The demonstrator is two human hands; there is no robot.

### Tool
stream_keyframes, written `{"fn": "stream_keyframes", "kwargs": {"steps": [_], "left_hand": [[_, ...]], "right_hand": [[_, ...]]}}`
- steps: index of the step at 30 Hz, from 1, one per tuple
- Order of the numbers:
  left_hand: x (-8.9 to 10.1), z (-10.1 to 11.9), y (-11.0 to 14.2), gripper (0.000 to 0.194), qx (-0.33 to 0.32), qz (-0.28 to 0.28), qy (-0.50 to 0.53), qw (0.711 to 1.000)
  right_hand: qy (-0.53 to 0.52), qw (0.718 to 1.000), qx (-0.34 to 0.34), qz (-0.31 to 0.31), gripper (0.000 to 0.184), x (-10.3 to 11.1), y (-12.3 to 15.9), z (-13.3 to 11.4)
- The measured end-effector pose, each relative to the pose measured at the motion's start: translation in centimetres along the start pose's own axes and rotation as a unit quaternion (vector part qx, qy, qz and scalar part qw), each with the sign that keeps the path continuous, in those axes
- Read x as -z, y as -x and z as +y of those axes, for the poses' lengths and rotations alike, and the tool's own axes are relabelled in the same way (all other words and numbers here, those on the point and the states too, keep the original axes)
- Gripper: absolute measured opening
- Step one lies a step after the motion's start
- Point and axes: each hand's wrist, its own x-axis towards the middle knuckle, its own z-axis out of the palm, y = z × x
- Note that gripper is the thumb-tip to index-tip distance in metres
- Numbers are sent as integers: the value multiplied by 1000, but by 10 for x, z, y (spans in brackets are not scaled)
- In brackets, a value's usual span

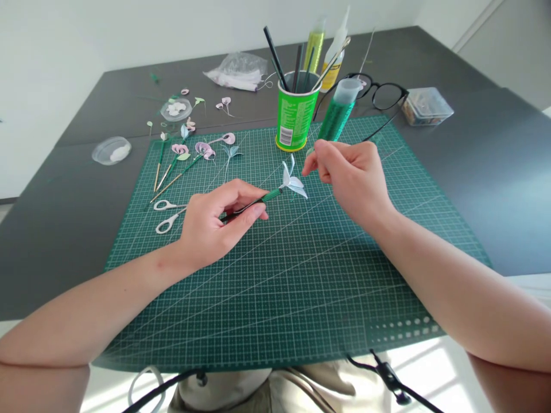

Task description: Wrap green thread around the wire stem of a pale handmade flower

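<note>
My left hand (215, 221) is closed around a thin dark stem (249, 205) wrapped in green at its far end, over the green cutting mat (275, 275). A small pale blue paper flower (293, 180) sits at the tip of that stem. My right hand (350, 172) hovers just right of the flower with fingertips pinched together; whatever they hold is too small to make out. A green glitter bottle (339, 112) stands right behind that hand.
Finished paper flowers on sticks (185, 158) lie at the mat's upper left, with white-handled scissors (169, 215) below them. A green cup of tools (295, 112), glue bottles (333, 54), glasses (385, 94), a clear box (427, 106), a plastic bag (239, 71) and two lids (111, 150) sit around.
</note>
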Motion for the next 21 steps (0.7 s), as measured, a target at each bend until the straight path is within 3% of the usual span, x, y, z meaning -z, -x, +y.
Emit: {"fn": "stream_keyframes", "kwargs": {"steps": [4, 8, 21], "left_hand": [[0, 2, 1, 12, 10, 0, 5, 1000], [0, 2, 1, 13, 22, -3, -1, 1000], [0, 4, -1, 12, 26, -13, 7, 1000]], "right_hand": [[5, 999, 31, 10, 58, 0, 3, -5], [-3, 998, 54, -24, 53, -1, 5, -5], [-56, 996, 60, -34, 36, 0, 10, -10]]}}
